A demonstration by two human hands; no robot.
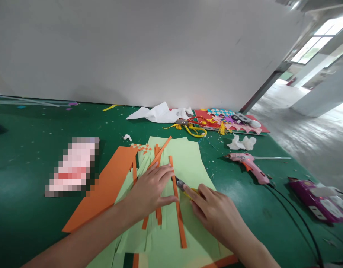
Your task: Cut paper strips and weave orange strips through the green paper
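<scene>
The person's right hand (213,206) is wrapped around a yellow-handled utility knife (185,188), its front end pointing towards the left hand and meeting a long orange paper strip (179,219); I can't tell whether the blade is over or under it. That strip lies between the two hands, on light green paper (185,152). The left hand (153,188) grips nothing: it lies palm down, fingers extended, its thumb reaching across the strip.

More narrow strips, orange and pale green, lie under and around the left hand, and just beyond its fingers is a small orange-and-white checkered woven piece (143,148). To the left of that hand is a large orange sheet (107,182), with a blurred-out pink item (73,165) farther out on the green worktop (29,167).

Well beyond both hands I see scissors (198,124) with red and yellow handles, touching crumpled white tissue (157,112). To the right of the right hand rests a pink glue gun (251,165), and past it a purple box (318,201).
</scene>
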